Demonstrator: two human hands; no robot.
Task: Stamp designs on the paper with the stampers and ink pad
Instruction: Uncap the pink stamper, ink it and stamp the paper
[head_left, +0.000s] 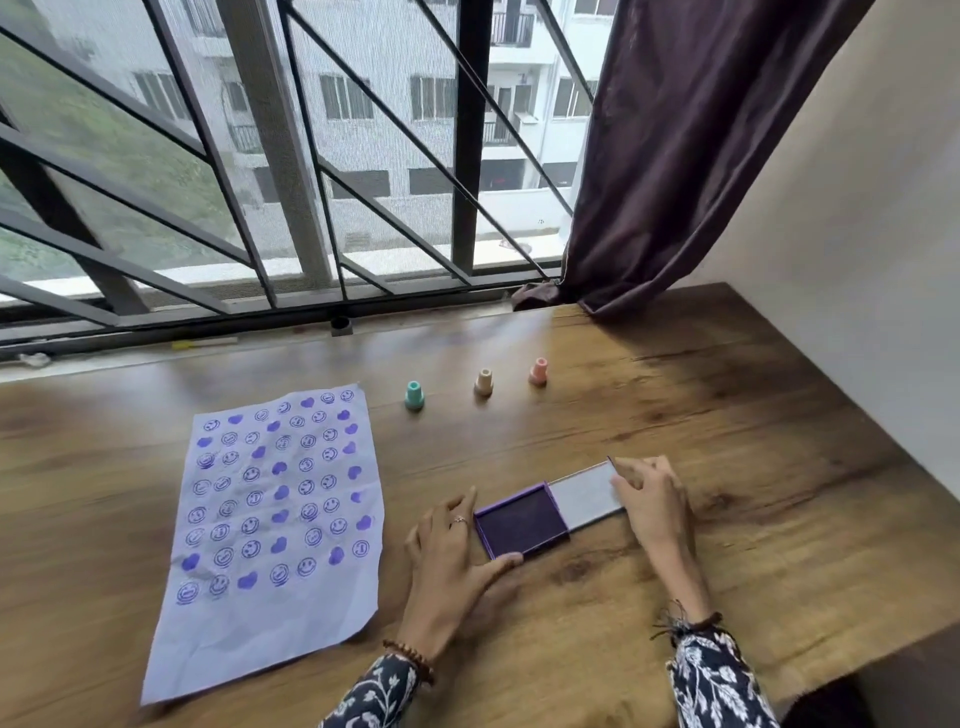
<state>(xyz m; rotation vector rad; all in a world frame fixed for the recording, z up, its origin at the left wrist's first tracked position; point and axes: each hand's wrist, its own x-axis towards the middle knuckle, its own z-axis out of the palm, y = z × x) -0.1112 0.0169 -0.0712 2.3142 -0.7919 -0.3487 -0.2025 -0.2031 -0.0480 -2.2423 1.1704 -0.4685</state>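
A white paper (270, 613) covered with purple smiley and heart stamps lies at the left of the wooden table. Three small stampers stand in a row behind it: teal (414, 396), beige (483, 382) and pink (538, 372). An open purple ink pad (522, 526) lies near the front, its grey lid (584, 493) hinged out to the right. My left hand (449, 561) grips the pad's left side between forefinger and thumb. My right hand (649, 499) holds the lid's far right edge with its fingertips.
The wooden table (727, 415) ends at a drop on the right near a white wall. A dark curtain (675, 156) hangs over the back right corner. A barred window runs along the back, with small items on its sill.
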